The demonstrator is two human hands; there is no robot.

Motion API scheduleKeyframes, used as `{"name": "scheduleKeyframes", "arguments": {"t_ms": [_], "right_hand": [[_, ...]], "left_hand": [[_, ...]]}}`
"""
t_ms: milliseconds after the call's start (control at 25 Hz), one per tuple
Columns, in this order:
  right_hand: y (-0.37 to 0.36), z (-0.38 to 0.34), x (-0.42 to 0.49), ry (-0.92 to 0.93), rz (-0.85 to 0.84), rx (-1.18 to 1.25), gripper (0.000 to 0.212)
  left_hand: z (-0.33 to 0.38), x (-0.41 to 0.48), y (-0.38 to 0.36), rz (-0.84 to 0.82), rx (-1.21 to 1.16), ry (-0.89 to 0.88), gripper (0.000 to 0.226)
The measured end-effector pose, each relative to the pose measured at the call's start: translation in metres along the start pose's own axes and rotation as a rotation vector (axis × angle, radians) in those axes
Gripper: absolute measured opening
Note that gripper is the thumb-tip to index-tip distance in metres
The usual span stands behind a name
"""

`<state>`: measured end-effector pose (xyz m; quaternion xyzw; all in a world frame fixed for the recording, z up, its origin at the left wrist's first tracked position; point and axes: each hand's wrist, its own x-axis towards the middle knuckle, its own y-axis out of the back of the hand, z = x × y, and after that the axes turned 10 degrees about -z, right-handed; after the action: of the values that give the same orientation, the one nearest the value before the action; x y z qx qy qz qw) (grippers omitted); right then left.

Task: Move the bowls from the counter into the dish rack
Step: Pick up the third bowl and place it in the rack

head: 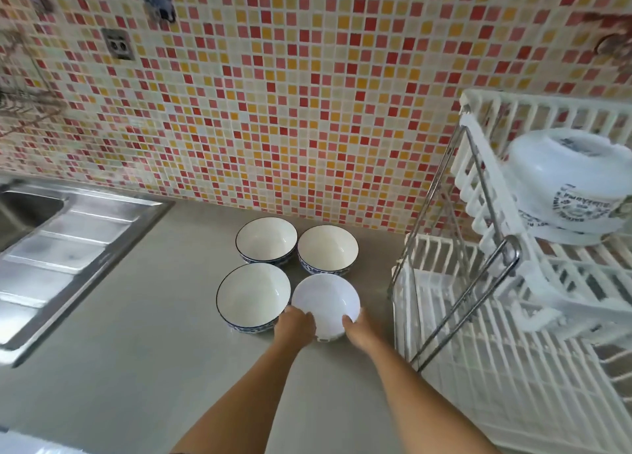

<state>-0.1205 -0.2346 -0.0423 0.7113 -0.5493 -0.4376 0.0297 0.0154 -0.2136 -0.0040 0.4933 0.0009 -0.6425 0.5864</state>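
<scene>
A stainless-steel sink with a ribbed drainboard [65,245] was set into the left end of the pale grey counter [136,368], and a broad bare stretch of counter lay open between its rim and the bowls. Four bowls were grouped near the mosaic-tiled wall [273,94], close together in a square. The three blue-patterned white bowls were seen at rear left [266,239], rear right [327,249] and front left [253,297], each with a dark rim line and all upright. The plain white round bowl [326,304] stood at front right, tipped slightly toward the camera. The left hand [297,323] was curled against its near left side, with the thumb laid over the rim; the right hand [359,327] was pressed to its near right side in the same way, so the bowl was gripped between both. Both forearms were stretched forward from the lower edge. A narrow strip of counter separated the bowls from the white slatted dish rack with a chrome frame [478,316], whose upper tier already carried an upturned white printed bowl [564,183].
</scene>
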Motion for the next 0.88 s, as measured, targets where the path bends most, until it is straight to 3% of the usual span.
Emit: {"name": "scheduleKeyframes", "arguments": {"t_ms": [160, 360, 520, 640, 760, 880], "right_hand": [[-0.004, 0.000, -0.005, 0.053, 0.028, 0.079, 0.054], [0.007, -0.020, -0.021, 0.145, 0.212, 0.194, 0.038], [0.018, -0.049, -0.081, 0.438, 0.324, 0.466, 0.061], [0.030, -0.072, -0.128, 0.715, 0.256, 0.614, 0.067], [0.037, -0.088, -0.172, 0.803, 0.208, 0.741, 0.089], [0.053, -0.106, -0.222, 0.892, 0.321, 0.752, 0.079]], "left_hand": [[0.000, -0.006, 0.002, -0.004, 0.008, -0.036, 0.047], [0.012, -0.016, 0.016, 0.046, -0.042, -0.078, 0.044], [0.020, -0.061, 0.043, 0.152, -0.276, -0.183, 0.038], [0.027, -0.096, 0.066, 0.149, -0.486, -0.263, 0.035], [0.034, -0.140, 0.083, 0.133, -0.602, -0.381, 0.032], [0.044, -0.188, 0.101, 0.052, -0.605, -0.526, 0.035]]}}
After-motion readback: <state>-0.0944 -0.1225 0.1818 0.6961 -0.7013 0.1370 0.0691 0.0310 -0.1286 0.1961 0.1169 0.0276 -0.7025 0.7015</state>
